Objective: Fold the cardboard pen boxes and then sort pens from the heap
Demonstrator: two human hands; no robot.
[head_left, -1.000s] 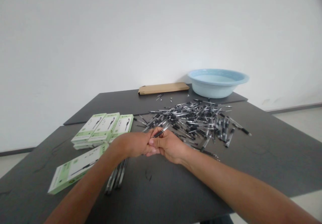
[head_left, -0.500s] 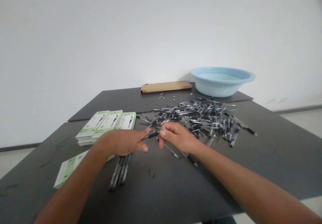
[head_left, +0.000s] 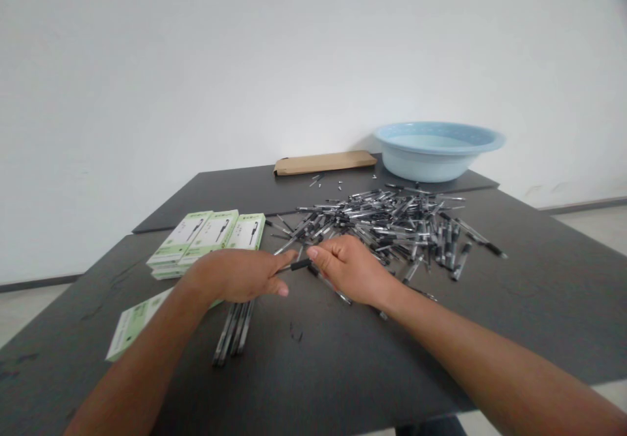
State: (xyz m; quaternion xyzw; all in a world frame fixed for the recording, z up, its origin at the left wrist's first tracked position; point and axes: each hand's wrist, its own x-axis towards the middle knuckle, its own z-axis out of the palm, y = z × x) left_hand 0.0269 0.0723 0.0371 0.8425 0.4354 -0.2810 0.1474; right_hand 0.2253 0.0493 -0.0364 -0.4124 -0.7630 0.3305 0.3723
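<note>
Head view. One slim pen with black grip (head_left: 300,264), between both hands: right hand (head_left: 350,269) pinching one end; left hand (head_left: 238,274) at the other, thumb apart, hold hidden. Beyond: heaped black-and-clear pens (head_left: 392,217); flat green-and-white cardboard boxes (head_left: 213,232), stacked, left.

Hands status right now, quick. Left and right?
Left hand: thumb spread, one end of the pen at its fingers; can't tell if closed, grip hidden.
Right hand: closed, pinching the pen's black-grip end.
</note>
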